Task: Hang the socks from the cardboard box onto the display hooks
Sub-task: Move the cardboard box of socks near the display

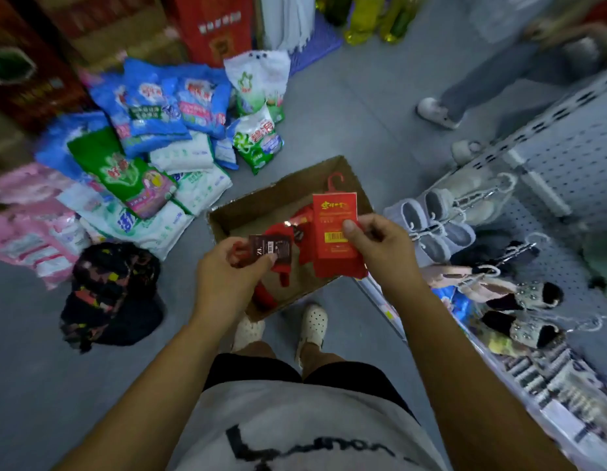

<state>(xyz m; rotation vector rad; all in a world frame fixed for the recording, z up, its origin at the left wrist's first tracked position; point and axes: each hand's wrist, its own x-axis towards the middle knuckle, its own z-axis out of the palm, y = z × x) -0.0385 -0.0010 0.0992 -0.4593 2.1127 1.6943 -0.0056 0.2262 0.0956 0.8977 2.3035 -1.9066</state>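
Over a grey shop floor, the left hand pinches a dark-labelled sock pack between thumb and fingers, and the right hand grips a red-carded sock pack, thumb across the card. Both hover above the open cardboard box, where more red socks lie. Beyond it sits a heap of detergent bags; to the right, slippers hang on the pegboard display.

— What was lost at one o'clock?
— A bystander, blurred and cut off by the top edge.
— And the red sock pack?
— Its print was too small to read; the right hand covered its right edge.
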